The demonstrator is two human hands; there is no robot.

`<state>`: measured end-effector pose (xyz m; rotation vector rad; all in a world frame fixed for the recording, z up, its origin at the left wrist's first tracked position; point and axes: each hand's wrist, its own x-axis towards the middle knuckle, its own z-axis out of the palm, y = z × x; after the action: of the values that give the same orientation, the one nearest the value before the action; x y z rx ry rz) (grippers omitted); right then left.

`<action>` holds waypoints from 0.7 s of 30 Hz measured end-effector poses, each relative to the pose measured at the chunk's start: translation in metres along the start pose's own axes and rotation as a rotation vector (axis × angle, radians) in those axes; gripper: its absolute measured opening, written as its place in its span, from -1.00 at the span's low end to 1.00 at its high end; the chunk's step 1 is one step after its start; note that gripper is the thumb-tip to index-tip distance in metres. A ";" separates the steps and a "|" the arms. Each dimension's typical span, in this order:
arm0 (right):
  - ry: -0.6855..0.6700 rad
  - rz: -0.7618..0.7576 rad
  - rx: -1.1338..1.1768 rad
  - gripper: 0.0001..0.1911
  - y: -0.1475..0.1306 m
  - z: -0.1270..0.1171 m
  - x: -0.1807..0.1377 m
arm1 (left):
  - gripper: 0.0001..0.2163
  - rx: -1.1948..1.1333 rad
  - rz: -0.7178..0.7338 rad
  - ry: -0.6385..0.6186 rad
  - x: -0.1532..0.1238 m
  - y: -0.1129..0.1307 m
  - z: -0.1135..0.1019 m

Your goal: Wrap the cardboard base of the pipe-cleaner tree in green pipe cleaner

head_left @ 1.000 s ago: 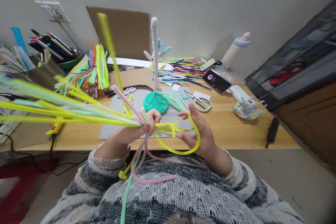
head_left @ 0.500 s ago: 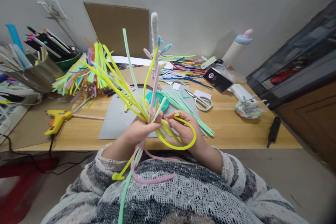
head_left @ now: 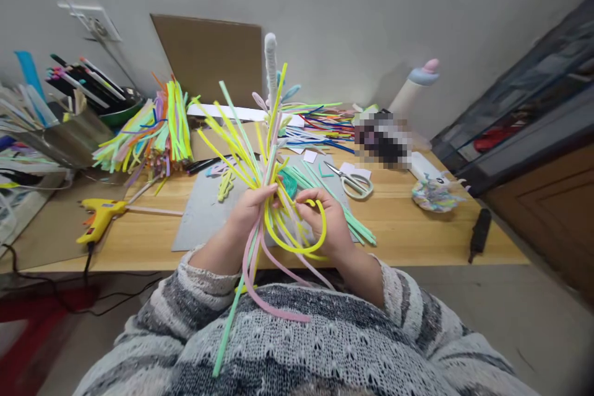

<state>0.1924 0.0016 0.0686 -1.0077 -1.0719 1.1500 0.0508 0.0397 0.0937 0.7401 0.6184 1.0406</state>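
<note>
My left hand [head_left: 250, 213] is closed around the middle of a bundle of yellow, pink and mint-green pipe cleaners [head_left: 241, 164]. Their upper ends fan out above the fist; pink and mint ends hang below, over my sweater. My right hand [head_left: 330, 226] pinches a yellow pipe cleaner [head_left: 297, 250] that bends in a wide loop in front of its fingers. Both hands are above the front of the grey mat [head_left: 195, 223]. Behind the bundle, partly covered by it, lies a teal coiled piece [head_left: 289, 184].
On the right are scissors [head_left: 356, 185], mint pipe cleaners [head_left: 346, 213] and a fuzzy pastel figure [head_left: 434, 195]. A yellow glue gun [head_left: 103, 218] and a pile of colourful pipe cleaners [head_left: 153, 130] are left. A white wrapped stem [head_left: 270, 59] rises at the back, before cardboard [head_left: 208, 55].
The bundle has turned more upright, and its yellow ends have shifted. My right hand has moved slightly left, and the yellow loop with it. The view has tilted a little.
</note>
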 end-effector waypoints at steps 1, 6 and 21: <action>-0.038 -0.013 -0.079 -0.85 0.000 -0.001 0.000 | -0.73 0.020 0.009 0.002 0.000 0.000 0.001; -0.204 -0.183 -0.432 -0.87 -0.003 -0.004 0.001 | -0.73 0.169 0.064 0.019 -0.004 -0.002 0.004; -0.430 0.249 0.227 -0.69 -0.003 -0.010 0.003 | -0.63 0.156 0.158 0.049 -0.007 -0.001 -0.011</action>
<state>0.2025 0.0036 0.0695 -0.7447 -1.1354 1.7051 0.0407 0.0355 0.0869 0.9136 0.6980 1.1676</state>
